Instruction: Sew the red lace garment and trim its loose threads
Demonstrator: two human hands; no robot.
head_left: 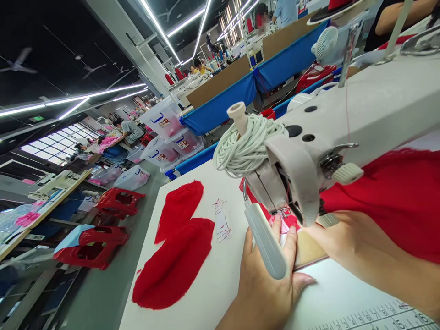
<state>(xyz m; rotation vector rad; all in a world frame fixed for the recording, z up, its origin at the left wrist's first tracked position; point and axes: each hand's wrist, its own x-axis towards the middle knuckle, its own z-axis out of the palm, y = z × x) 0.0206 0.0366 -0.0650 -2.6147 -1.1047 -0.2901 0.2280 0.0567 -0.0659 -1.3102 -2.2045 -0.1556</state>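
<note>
A sewing machine (385,96) with a pale body reaches in from the right over a white table. Beneath its needle area lies a small piece of red and pink fabric (292,222). My left hand (266,275) rests beside the presser foot, fingers stretched forward onto that fabric and thumb apart. A grey lever (265,240) hangs in front of part of this hand. From the right, my right hand (343,238) reaches under the machine head, which hides its fingertips. Red cloth (388,197) spreads behind my right wrist.
Two red fabric pieces (175,268) lie on the white table (151,316) at left, near thread scraps (222,220). A coil of pale cord (247,146) sits on the machine head. A ruler strip (381,318) marks the front edge. Red stools (99,247) and plastic bins (161,117) stand beyond.
</note>
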